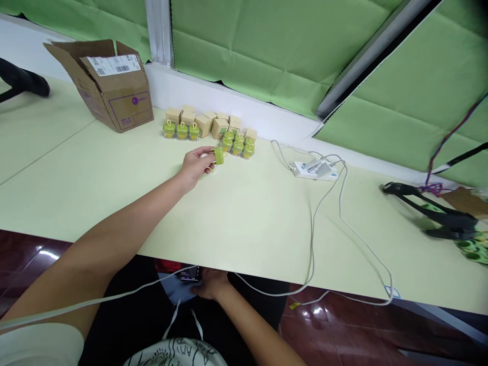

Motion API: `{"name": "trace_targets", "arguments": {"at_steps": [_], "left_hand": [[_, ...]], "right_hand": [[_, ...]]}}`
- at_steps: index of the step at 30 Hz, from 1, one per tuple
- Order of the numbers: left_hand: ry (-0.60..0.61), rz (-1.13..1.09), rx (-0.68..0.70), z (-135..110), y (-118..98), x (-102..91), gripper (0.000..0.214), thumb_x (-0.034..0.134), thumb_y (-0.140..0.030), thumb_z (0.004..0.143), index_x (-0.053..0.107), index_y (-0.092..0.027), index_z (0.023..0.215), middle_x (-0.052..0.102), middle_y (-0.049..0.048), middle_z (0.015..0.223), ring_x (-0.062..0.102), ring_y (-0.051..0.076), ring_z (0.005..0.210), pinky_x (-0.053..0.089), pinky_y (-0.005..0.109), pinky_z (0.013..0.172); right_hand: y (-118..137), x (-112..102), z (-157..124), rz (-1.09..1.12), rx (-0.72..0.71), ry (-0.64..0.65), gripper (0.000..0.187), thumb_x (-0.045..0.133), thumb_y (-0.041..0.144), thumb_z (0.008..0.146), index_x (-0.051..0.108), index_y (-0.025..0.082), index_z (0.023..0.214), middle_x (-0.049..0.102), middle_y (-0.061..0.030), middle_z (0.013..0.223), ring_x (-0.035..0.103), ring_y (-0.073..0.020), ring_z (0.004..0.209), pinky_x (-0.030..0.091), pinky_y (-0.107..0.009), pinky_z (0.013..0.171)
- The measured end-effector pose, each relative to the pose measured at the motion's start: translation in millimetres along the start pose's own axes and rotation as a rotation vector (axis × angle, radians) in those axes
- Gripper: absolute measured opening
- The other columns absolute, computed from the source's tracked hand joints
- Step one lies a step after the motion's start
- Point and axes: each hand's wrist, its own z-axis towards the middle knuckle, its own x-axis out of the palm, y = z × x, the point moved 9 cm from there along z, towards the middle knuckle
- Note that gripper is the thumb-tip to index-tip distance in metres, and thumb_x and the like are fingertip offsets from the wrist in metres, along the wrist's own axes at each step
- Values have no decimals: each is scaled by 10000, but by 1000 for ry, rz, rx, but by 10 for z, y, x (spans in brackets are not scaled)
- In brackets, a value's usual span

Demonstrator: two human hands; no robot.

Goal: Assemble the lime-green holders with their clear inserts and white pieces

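Note:
My left hand (195, 165) reaches out over the pale green table (125, 203) and is shut on a small green plastic item (218, 155). That item looks like those in a nearby group of several clear-cased green items (237, 147), with several small kraft cardboard boxes (204, 122) just behind them. My right hand (211, 284) is below the table's front edge, close to a dark phone (189, 274) over my lap. The table edge partly hides that hand, and I cannot tell whether it grips the phone.
An opened cardboard shipping box (114, 86) stands at the back left. White cables run from a white power strip (314, 169) over the table's front edge. A black stand (430, 211) and green trays (470, 249) lie at the right; a green-covered wall rises behind.

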Motion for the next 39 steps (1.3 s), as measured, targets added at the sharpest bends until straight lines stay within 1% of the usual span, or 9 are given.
{"name": "trace_targets", "arguments": {"at_steps": [2, 5, 7, 11, 14, 17, 20, 28, 39], "left_hand": [[2, 2, 6, 4, 2, -3, 288, 833, -206, 685, 756, -178, 962, 687, -12, 766, 571, 64, 553, 394, 208, 488], [7, 6, 15, 2, -3, -1, 285, 829, -194, 683, 758, -174, 958, 684, -14, 755, 576, 66, 552, 390, 207, 482], [2, 12, 18, -2, -11, -2, 273, 820, -187, 686, 755, -171, 951, 680, -17, 737, 575, 68, 547, 387, 207, 478], [-4, 49, 17, -14, -29, -2, 248, 802, -184, 704, 762, -161, 947, 672, -18, 698, 573, 71, 543, 408, 207, 490], [11, 83, 25, -25, -47, 8, 258, 804, -191, 706, 773, -148, 959, 675, -13, 702, 579, 76, 544, 442, 215, 509], [41, 134, 34, -23, -38, 22, 275, 787, -174, 696, 774, -141, 969, 672, -18, 704, 571, 79, 535, 458, 225, 517], [127, 227, 72, -11, -7, 84, 285, 756, -155, 679, 778, -134, 962, 682, -15, 718, 569, 88, 546, 471, 234, 535], [208, 479, 238, -60, -4, 178, 310, 700, -191, 707, 769, -153, 1006, 758, 30, 943, 660, 153, 823, 522, 255, 724], [220, 584, 262, -89, 24, 168, 277, 681, -236, 757, 704, -170, 1024, 753, 42, 985, 630, 127, 675, 501, 268, 648]], "right_hand": [[78, 87, -249, -122, 156, 166, 485, 743, 586, 863, 793, 133, 1030, 800, -221, 1064, 772, -442, 1043, 618, -563, 841], [745, -289, -805, -2, -142, 260, 367, 605, 497, 949, 795, 187, 905, 811, -109, 886, 781, -274, 854, 579, -365, 765], [977, -1080, -1114, 147, -221, -47, 300, 551, 437, 1010, 768, 239, 950, 777, -39, 821, 722, -191, 739, 540, -305, 712], [589, -2791, -1526, 221, -63, -972, 305, 514, 453, 1058, 720, 233, 1107, 734, -82, 912, 673, -208, 814, 574, -349, 791], [195, -3337, -1117, 328, -230, -1102, 463, 681, 509, 950, 652, 272, 1347, 705, -114, 1284, 686, -261, 1079, 625, -391, 873], [-100, -3381, -424, 305, -379, -939, 665, 810, 458, 819, 613, 316, 1438, 572, -110, 1550, 671, -308, 1215, 655, -448, 892], [-277, -3232, -67, 266, -412, -900, 611, 735, 385, 861, 618, 288, 1453, 634, -124, 1473, 711, -287, 1127, 673, -459, 879], [-335, -3118, -42, 270, -381, -937, 474, 722, 320, 812, 625, 255, 1271, 746, -87, 1208, 729, -243, 953, 672, -438, 870], [-600, -3119, 10, 316, -197, -907, 506, 668, 305, 702, 541, 258, 1189, 686, -4, 954, 625, -185, 751, 574, -370, 749]]}}
